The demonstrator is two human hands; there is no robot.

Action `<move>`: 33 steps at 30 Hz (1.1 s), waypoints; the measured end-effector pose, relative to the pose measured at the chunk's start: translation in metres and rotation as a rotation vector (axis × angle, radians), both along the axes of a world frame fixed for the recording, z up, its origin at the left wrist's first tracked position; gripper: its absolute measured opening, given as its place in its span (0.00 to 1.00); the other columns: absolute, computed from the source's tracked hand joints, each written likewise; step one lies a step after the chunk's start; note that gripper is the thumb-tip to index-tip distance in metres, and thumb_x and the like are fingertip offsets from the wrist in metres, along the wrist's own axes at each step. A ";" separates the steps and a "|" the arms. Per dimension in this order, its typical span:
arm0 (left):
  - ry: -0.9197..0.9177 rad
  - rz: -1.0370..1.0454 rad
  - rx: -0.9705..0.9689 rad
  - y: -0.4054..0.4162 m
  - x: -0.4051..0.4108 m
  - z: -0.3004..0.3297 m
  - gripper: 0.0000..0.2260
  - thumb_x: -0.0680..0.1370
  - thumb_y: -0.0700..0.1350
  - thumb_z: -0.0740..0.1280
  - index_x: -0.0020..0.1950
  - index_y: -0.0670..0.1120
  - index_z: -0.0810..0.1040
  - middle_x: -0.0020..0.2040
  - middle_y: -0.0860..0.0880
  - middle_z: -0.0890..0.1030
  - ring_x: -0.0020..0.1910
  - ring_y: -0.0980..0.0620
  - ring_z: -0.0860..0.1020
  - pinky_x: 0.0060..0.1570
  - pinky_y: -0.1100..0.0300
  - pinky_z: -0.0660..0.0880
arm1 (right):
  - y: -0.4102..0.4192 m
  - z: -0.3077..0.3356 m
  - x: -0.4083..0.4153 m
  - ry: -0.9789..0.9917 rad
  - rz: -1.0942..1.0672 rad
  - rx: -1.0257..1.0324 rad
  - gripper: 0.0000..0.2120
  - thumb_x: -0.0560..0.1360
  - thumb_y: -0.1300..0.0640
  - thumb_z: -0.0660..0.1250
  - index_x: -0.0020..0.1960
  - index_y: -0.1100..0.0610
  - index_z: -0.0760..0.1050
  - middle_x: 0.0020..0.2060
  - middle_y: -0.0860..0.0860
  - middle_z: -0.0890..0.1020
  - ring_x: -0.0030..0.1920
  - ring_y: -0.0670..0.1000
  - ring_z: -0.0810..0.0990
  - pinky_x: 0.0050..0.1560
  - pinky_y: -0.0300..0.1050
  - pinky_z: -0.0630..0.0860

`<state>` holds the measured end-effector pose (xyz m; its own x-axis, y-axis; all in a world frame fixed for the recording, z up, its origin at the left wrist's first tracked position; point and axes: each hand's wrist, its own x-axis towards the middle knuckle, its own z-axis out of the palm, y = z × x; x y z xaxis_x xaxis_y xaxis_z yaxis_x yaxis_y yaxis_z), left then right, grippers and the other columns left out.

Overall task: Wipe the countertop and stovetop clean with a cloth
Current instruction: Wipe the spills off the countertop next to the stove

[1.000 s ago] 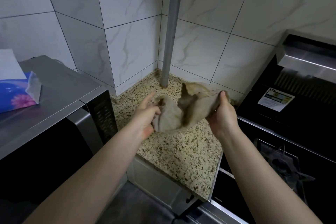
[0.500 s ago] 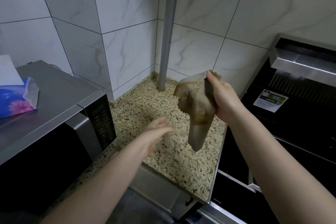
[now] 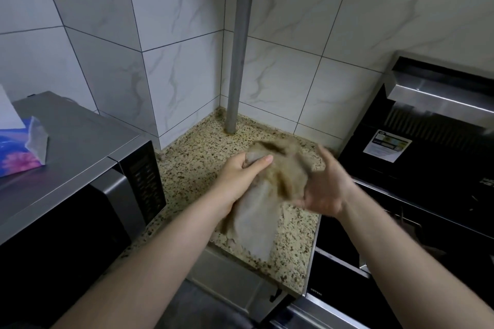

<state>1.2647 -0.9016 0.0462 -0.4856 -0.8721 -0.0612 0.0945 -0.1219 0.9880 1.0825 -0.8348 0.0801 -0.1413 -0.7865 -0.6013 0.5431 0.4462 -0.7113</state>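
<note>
A stained beige cloth (image 3: 270, 195) hangs between both hands above the speckled granite countertop (image 3: 192, 168). My left hand (image 3: 240, 176) grips the cloth's upper left part, thumb over the top. My right hand (image 3: 326, 184) is blurred with motion and holds the cloth's right side, fingers spread around it. The cloth's lower end droops toward the counter's front edge. The black stovetop (image 3: 417, 195) lies to the right, set lower than the counter.
A steel microwave (image 3: 80, 173) stands at the left with a blue tissue pack (image 3: 18, 149) on top. A grey vertical pipe (image 3: 239, 48) rises from the counter's back corner. A steel range hood (image 3: 441, 99) sits above the stove. Marble tile walls enclose the corner.
My left hand, free half a second ago, has come up and taken hold of the cloth again. My right hand has dropped lower and to the right with the cloth.
</note>
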 end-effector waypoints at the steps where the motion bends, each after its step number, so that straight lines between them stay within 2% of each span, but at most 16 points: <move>1: -0.013 -0.007 0.018 0.000 0.000 -0.003 0.04 0.80 0.47 0.71 0.49 0.48 0.83 0.46 0.53 0.87 0.52 0.53 0.85 0.50 0.64 0.80 | 0.005 -0.016 0.000 0.002 0.054 0.060 0.44 0.76 0.23 0.52 0.72 0.60 0.70 0.60 0.60 0.84 0.57 0.62 0.85 0.58 0.67 0.80; 4: -0.063 -0.020 0.095 0.000 0.001 -0.013 0.07 0.79 0.51 0.71 0.52 0.50 0.83 0.50 0.52 0.87 0.55 0.51 0.84 0.55 0.59 0.78 | 0.015 -0.042 0.006 -0.101 0.103 0.064 0.42 0.77 0.27 0.59 0.72 0.62 0.67 0.60 0.60 0.84 0.59 0.62 0.83 0.68 0.70 0.72; 6: -0.062 -0.008 0.166 -0.001 0.001 -0.017 0.09 0.80 0.53 0.69 0.55 0.50 0.81 0.52 0.50 0.87 0.56 0.49 0.83 0.57 0.55 0.78 | 0.015 -0.039 0.009 -0.105 0.058 0.006 0.37 0.77 0.37 0.67 0.73 0.64 0.67 0.53 0.61 0.84 0.51 0.60 0.84 0.63 0.61 0.79; 8: -0.034 -0.005 0.243 0.000 0.001 -0.017 0.10 0.81 0.53 0.68 0.58 0.50 0.81 0.55 0.49 0.86 0.58 0.47 0.82 0.63 0.49 0.77 | 0.011 -0.034 0.008 -0.083 -0.028 -0.063 0.31 0.75 0.46 0.72 0.71 0.62 0.70 0.44 0.57 0.83 0.42 0.55 0.83 0.51 0.50 0.83; 11: 0.097 -0.013 0.359 -0.002 0.004 -0.011 0.11 0.82 0.50 0.66 0.62 0.48 0.80 0.57 0.48 0.86 0.61 0.48 0.82 0.66 0.49 0.75 | 0.009 -0.030 0.009 0.084 0.017 -0.158 0.17 0.74 0.44 0.70 0.55 0.55 0.77 0.35 0.49 0.82 0.41 0.50 0.81 0.51 0.45 0.75; 12: 0.130 -0.014 0.381 -0.004 0.007 -0.009 0.12 0.82 0.50 0.66 0.63 0.48 0.80 0.58 0.47 0.86 0.61 0.48 0.82 0.66 0.49 0.75 | 0.010 -0.031 0.012 0.212 0.083 -0.173 0.18 0.75 0.41 0.68 0.57 0.53 0.78 0.38 0.49 0.84 0.45 0.51 0.81 0.54 0.47 0.72; 13: 0.147 -0.025 0.392 -0.005 0.010 -0.008 0.12 0.83 0.49 0.65 0.64 0.47 0.80 0.58 0.47 0.85 0.61 0.48 0.82 0.65 0.50 0.76 | 0.012 -0.033 0.013 0.333 0.134 -0.191 0.22 0.75 0.40 0.67 0.63 0.52 0.77 0.45 0.51 0.86 0.51 0.53 0.82 0.58 0.49 0.72; 15: 0.145 -0.045 0.385 -0.007 0.016 -0.006 0.14 0.83 0.49 0.65 0.67 0.46 0.78 0.59 0.46 0.85 0.60 0.48 0.82 0.63 0.51 0.77 | 0.014 -0.037 0.010 0.451 0.109 -0.225 0.35 0.73 0.42 0.71 0.77 0.48 0.67 0.58 0.53 0.85 0.64 0.55 0.79 0.67 0.53 0.68; 16: 0.129 -0.044 0.365 -0.008 0.019 -0.006 0.15 0.83 0.48 0.65 0.68 0.46 0.78 0.59 0.47 0.85 0.60 0.48 0.82 0.62 0.52 0.77 | 0.014 -0.036 0.007 0.497 0.064 -0.240 0.40 0.71 0.43 0.74 0.79 0.44 0.64 0.62 0.53 0.84 0.68 0.55 0.76 0.69 0.54 0.65; 18: 0.085 -0.031 0.309 -0.010 0.023 -0.008 0.13 0.82 0.46 0.66 0.66 0.46 0.79 0.59 0.47 0.85 0.59 0.49 0.83 0.60 0.54 0.78 | 0.014 -0.033 0.005 0.603 0.043 -0.269 0.36 0.71 0.46 0.77 0.76 0.39 0.69 0.65 0.51 0.83 0.71 0.53 0.73 0.72 0.55 0.62; 20: 0.038 -0.021 0.265 -0.013 0.025 -0.008 0.09 0.82 0.45 0.68 0.61 0.47 0.81 0.57 0.48 0.86 0.60 0.48 0.82 0.64 0.51 0.76 | 0.015 -0.029 0.010 0.656 0.040 -0.343 0.24 0.76 0.55 0.75 0.70 0.45 0.77 0.56 0.48 0.87 0.66 0.47 0.78 0.69 0.47 0.67; 22: -0.017 -0.034 0.210 -0.016 0.027 -0.007 0.07 0.80 0.45 0.69 0.58 0.49 0.83 0.56 0.49 0.86 0.61 0.47 0.82 0.69 0.45 0.73 | 0.014 -0.027 0.016 0.682 -0.010 -0.403 0.18 0.76 0.62 0.74 0.65 0.53 0.82 0.49 0.51 0.89 0.59 0.45 0.84 0.64 0.40 0.74; 24: -0.087 -0.043 0.141 -0.017 0.028 -0.003 0.06 0.80 0.45 0.70 0.55 0.51 0.84 0.56 0.51 0.86 0.61 0.49 0.81 0.67 0.45 0.72 | 0.014 -0.027 0.019 0.661 -0.049 -0.431 0.16 0.76 0.66 0.74 0.62 0.55 0.83 0.49 0.53 0.89 0.55 0.48 0.86 0.61 0.40 0.79; 27: -0.213 0.014 -0.024 -0.016 0.031 0.005 0.04 0.81 0.46 0.69 0.54 0.52 0.82 0.53 0.56 0.85 0.53 0.57 0.81 0.55 0.56 0.74 | 0.014 -0.028 0.019 0.638 -0.065 -0.466 0.18 0.76 0.67 0.73 0.63 0.54 0.82 0.49 0.56 0.88 0.54 0.52 0.87 0.58 0.41 0.80; 30: -0.169 0.108 -0.110 -0.015 0.030 0.006 0.09 0.78 0.44 0.72 0.57 0.51 0.79 0.53 0.56 0.84 0.54 0.59 0.82 0.57 0.61 0.76 | 0.013 -0.030 0.022 0.660 -0.095 -0.492 0.19 0.76 0.68 0.73 0.64 0.53 0.82 0.47 0.56 0.89 0.52 0.52 0.87 0.53 0.38 0.81; 33: -0.150 0.202 -0.126 -0.013 0.028 0.004 0.18 0.75 0.44 0.76 0.62 0.48 0.74 0.55 0.55 0.83 0.54 0.57 0.82 0.58 0.62 0.75 | 0.011 -0.033 0.022 0.915 -0.127 -0.480 0.19 0.76 0.63 0.76 0.64 0.48 0.82 0.32 0.47 0.84 0.38 0.43 0.82 0.42 0.31 0.76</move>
